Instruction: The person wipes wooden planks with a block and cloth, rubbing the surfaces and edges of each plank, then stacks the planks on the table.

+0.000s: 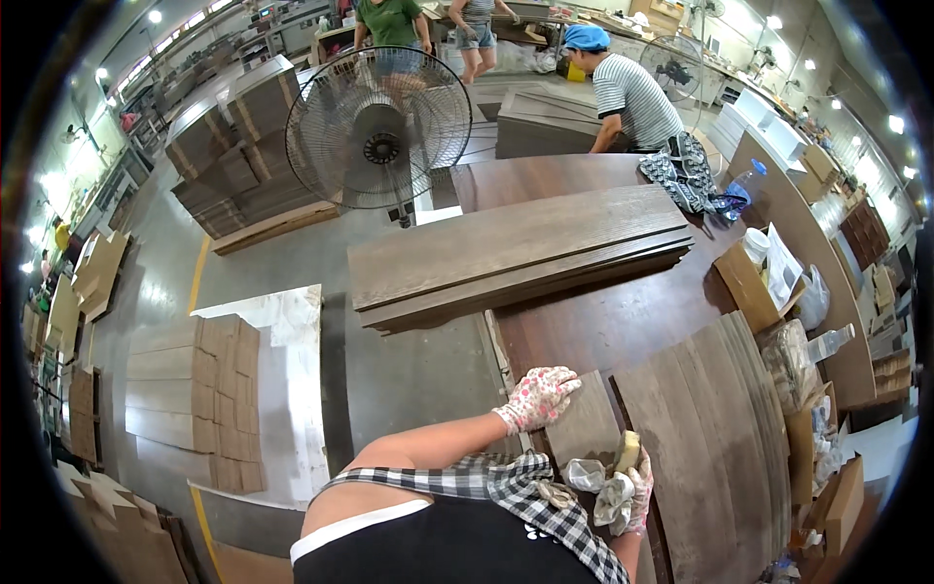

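Observation:
A grey-brown wooden board [586, 420] lies in front of me at the table's near left edge. My left hand [538, 399], in a white glove with pink dots, is closed over the board's far left corner. My right hand [639, 490], gloved alike, holds a pale yellow block [629, 450] above the board's right side. A crumpled whitish cloth [613, 501] is bunched against that hand; whether the fingers grip it too I cannot tell. Right of the board are several similar boards [705, 419], laid overlapping.
A long stack of boards [516, 243] crosses the brown table [584, 336] farther off. A large standing fan [379, 146] rises beyond it. Along the right edge stand cardboard boxes [744, 277] and a plastic bottle [830, 343]. Another person [637, 102] bends over boards at the back.

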A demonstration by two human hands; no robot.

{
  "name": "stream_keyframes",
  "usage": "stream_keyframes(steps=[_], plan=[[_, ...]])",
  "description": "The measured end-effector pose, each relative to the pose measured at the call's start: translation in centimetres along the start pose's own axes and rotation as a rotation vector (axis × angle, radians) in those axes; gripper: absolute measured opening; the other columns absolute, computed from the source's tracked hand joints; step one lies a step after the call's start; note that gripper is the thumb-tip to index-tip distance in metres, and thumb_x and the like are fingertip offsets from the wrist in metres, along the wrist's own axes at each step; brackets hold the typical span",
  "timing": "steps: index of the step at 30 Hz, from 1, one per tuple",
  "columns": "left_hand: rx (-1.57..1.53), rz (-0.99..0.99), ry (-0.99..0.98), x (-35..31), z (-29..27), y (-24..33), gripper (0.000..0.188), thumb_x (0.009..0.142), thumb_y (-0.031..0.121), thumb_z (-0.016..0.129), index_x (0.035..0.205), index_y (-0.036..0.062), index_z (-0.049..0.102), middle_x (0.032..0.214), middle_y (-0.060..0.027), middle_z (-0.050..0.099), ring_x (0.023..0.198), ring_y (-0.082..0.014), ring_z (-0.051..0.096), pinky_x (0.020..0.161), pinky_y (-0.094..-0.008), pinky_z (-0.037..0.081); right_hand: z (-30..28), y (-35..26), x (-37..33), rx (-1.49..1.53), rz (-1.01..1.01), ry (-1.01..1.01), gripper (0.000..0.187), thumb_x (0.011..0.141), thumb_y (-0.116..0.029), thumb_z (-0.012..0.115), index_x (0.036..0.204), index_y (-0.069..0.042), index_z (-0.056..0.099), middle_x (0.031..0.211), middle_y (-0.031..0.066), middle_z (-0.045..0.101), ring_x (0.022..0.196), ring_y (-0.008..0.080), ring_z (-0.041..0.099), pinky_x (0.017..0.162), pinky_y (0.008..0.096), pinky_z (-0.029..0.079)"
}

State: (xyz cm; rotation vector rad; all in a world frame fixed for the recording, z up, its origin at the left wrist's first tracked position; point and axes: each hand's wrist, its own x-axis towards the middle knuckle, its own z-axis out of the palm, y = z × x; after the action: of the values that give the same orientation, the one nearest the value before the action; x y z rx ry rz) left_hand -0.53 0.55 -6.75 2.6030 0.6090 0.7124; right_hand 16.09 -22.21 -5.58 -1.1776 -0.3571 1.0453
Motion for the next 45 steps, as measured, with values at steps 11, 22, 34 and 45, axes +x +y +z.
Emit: stream_keyframes(steps=[11,22,34,45], plan=[[-0.018,-0.024,-0.027,0.0,-0.1,0.0,0.033,0.079,0.020,0.053,0.110,0.0079,0.058,0.116,-0.0091,0.055,0.111,-0.0248,0.049,0.092,-0.0377,0.039,-0.4,0.1,-0.1,0.002,0.017,0.024,0.060,0.074,-0.011,0.059,0.129,-0.001,0.037,0.108,0.0124,0.054,0.081,0.0220,0.060,0.070,0.0322,0.052],[-0.027,-0.001,-0.012,0.3,-0.5,0.2,0.034,0.077,0.018,0.055,0.109,0.0065,0.058,0.114,-0.0102,0.056,0.108,-0.0258,0.051,0.091,-0.0373,0.040,-0.8,0.7,0.4,-0.007,0.021,0.058,0.059,0.072,-0.016,0.063,0.125,-0.006,0.040,0.095,0.0103,0.056,0.070,0.0220,0.060,0.059,0.0312,0.053],[-0.036,0.005,0.054,-0.2,-0.1,0.0,0.031,0.078,0.018,0.055,0.107,0.0062,0.058,0.110,-0.0096,0.057,0.105,-0.0249,0.052,0.090,-0.0368,0.041,-0.4,0.0,0.1,0.025,0.047,0.014,0.063,0.071,-0.015,0.061,0.128,-0.004,0.037,0.099,0.0124,0.056,0.072,0.0243,0.061,0.063,0.0346,0.053],[-0.089,0.025,0.097,-0.2,-0.2,-0.2,0.030,0.077,0.016,0.056,0.104,0.0053,0.059,0.108,-0.0088,0.057,0.104,-0.0242,0.053,0.088,-0.0367,0.042,0.4,-0.7,-0.1,-0.018,0.050,0.026,0.057,0.074,-0.014,0.058,0.127,-0.005,0.038,0.094,0.0125,0.057,0.070,0.0227,0.061,0.060,0.0317,0.053]])
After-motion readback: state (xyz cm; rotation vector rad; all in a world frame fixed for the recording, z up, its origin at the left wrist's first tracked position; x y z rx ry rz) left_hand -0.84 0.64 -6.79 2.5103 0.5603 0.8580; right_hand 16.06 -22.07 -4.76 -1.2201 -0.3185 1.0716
